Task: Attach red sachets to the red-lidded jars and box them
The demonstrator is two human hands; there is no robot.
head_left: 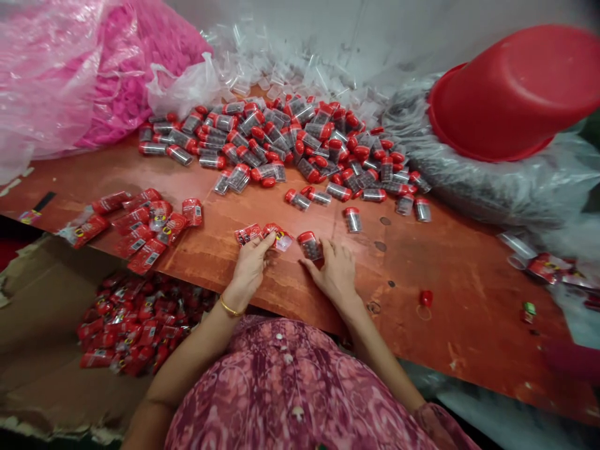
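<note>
At eleven o'clock my left hand pinches a red wrapper, while at twelve my right hand, thumb and fingers parted, flanks a red-capped jar, grip unclear, seemingly a pick-up step calling next for firm closing.

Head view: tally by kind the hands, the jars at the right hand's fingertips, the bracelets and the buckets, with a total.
Hands: 2 (left hand, right hand)
Jars at right fingertips: 1
Bracelets: 1
Buckets: 1
Total: 5
</note>
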